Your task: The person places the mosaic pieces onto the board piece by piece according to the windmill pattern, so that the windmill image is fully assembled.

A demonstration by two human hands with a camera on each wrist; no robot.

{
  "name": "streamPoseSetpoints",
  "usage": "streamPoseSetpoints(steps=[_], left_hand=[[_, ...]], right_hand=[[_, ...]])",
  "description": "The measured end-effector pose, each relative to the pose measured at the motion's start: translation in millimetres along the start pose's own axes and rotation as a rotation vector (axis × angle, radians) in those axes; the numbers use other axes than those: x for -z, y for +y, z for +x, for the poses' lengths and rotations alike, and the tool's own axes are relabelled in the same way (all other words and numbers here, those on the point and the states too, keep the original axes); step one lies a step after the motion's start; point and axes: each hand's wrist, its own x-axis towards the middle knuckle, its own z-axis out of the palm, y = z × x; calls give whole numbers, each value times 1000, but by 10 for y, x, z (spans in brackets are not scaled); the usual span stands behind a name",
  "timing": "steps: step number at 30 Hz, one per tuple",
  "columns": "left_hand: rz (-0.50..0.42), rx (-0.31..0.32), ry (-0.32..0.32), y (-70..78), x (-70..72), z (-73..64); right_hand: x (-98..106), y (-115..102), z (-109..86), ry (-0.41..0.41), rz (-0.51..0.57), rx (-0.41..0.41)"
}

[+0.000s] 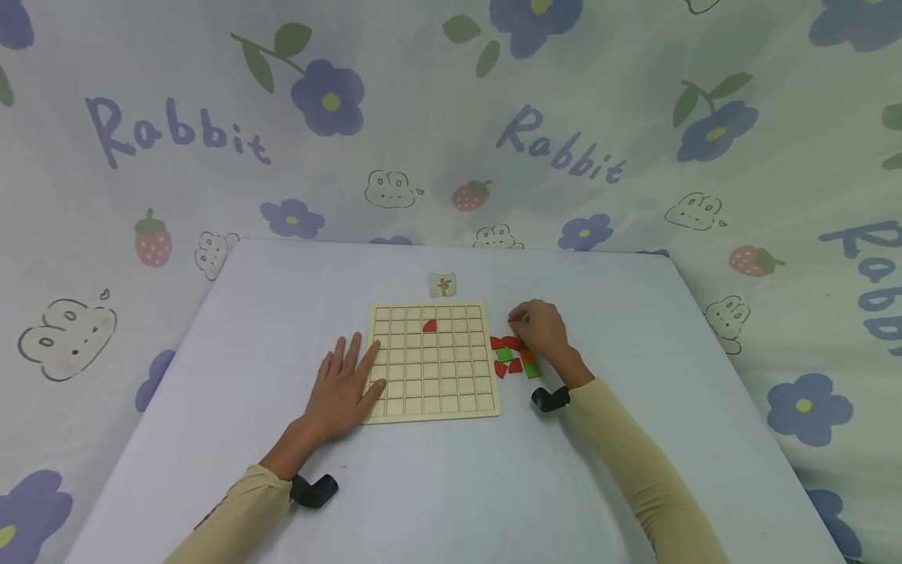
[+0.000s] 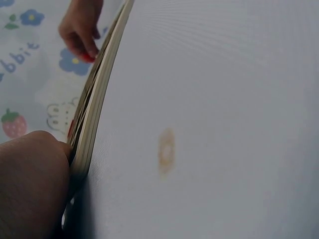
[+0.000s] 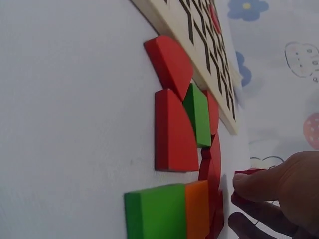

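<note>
A pale wooden grid board (image 1: 432,385) lies flat on the white table, with one red quarter-round block (image 1: 430,326) in a cell of its upper part. My left hand (image 1: 342,389) rests with spread, straight fingers over the board's left edge. Right of the board, my right hand (image 1: 541,327) pinches a small red block (image 1: 520,319) between thumb and fingers, just above the table; the fingers partly hide its shape. Near that hand lie several loose red blocks (image 3: 174,134), a green block (image 3: 199,114), and another green block (image 3: 162,209) against an orange block (image 3: 197,206).
A small printed card (image 1: 442,284) with a checked pattern and a reddish figure lies behind the board. Black wrist cameras (image 1: 314,491) sit at both wrists. A patterned cloth (image 1: 423,117) hangs behind the white table (image 1: 451,486).
</note>
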Motion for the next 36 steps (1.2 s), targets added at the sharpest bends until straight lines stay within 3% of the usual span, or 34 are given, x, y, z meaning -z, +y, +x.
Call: streamPoseSetpoints(steps=[3,7,12,19,26,36], left_hand=[[-1,2,-1,1,4,-4],[7,1,-2,-10,0,-8],[8,1,-4,-18,-3,-5],[2,1,-11,-13,-7,-3],[12,-4,4,-3,4,-16],[4,2,0,-10,-4,-9]], right_hand=[[-12,-35,-7,20,23,34],[-24,-113,-18,36,53,140],[-41,-212,-17,-2,100,255],[-87,-306,14,-41,247,367],[-178,-410,3,-33,336,429],[-368,-635,5,-95,368,434]])
